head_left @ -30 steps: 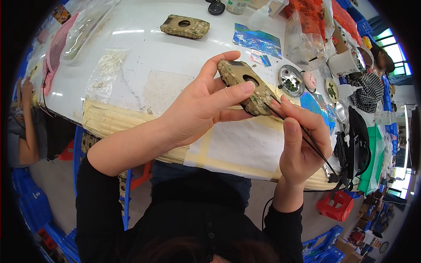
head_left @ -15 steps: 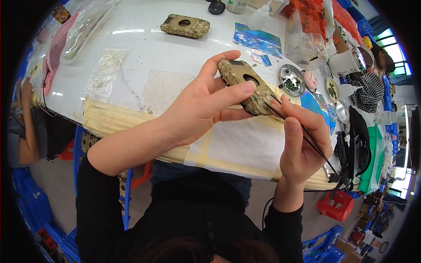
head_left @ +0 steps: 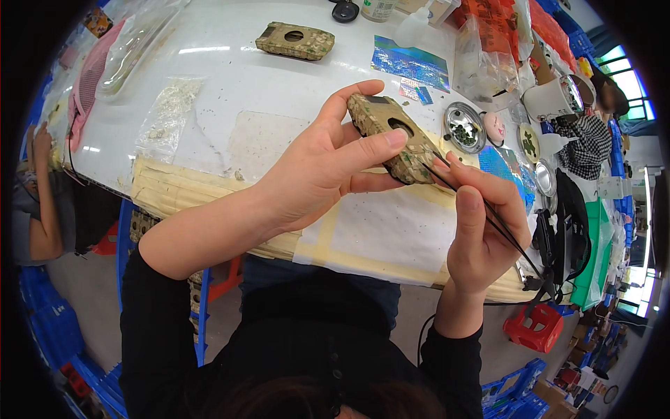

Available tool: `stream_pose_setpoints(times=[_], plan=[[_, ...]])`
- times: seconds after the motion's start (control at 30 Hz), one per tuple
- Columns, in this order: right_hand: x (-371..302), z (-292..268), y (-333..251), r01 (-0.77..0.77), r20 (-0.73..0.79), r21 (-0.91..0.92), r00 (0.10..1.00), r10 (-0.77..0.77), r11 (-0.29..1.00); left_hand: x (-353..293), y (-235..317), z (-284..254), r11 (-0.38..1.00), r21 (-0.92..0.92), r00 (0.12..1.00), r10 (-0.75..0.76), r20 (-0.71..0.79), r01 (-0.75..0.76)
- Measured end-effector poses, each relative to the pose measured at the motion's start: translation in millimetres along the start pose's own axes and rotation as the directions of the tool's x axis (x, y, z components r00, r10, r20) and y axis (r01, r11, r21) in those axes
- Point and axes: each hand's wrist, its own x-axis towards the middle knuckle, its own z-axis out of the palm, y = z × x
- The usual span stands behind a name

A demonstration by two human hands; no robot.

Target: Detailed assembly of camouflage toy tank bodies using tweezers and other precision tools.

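Note:
My left hand [head_left: 335,150] is closed around a camouflage-patterned model tank hull [head_left: 380,115], with the thumb on top beside its round hole. In my right hand [head_left: 488,220] are dark tweezers [head_left: 499,223], held like a pen. Their tips meet the hull's lower right end, close to my right fingertips; whether they pinch a small part there is too fine to see. A second camouflage hull [head_left: 294,42], also with a round hole, lies at the far side of the table.
Right of my hands stand a metal dish [head_left: 463,128] of small dark green parts, a pink round object [head_left: 494,128] and a second dish [head_left: 528,142]. Shiny blue sheets [head_left: 410,63] lie farther back. White paper [head_left: 380,237] covers the near edge. Another person's arm [head_left: 45,188] shows far left.
My right hand and the tweezers have shifted very slightly, the tweezers turning a little. The left hand and the hull stay almost still.

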Motion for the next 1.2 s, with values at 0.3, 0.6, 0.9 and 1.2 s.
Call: stream_pose_setpoints(times=[0.3, 0.6, 0.9, 1.2], plan=[[0.2, -0.7, -0.2, 0.002, 0.013, -0.020, 1.000, -0.002, 1.000, 0.4, -0.3, -0.1, 1.000, -0.004, 1.000, 0.009, 0.004, -0.009], [-0.6, 0.7, 0.0, -0.003, -0.002, -0.018, 1.000, 0.003, 1.000, 1.0, -1.2, -0.6, 1.000, -0.011, 1.000, 0.006, -0.002, -0.006], [-1.0, -1.6, 1.4, 0.007, 0.012, -0.010, 1.000, -0.007, 1.000, 0.2, -3.3, 1.0, 0.999, 0.029, 1.000, 0.014, -0.011, -0.014], [-0.1, -1.4, -1.2, 0.023, -0.037, 0.292, 0.999, -0.013, 0.956, 0.4, 0.1, -0.6, 0.993, -0.109, 0.999, -0.054, 0.007, 0.054]])
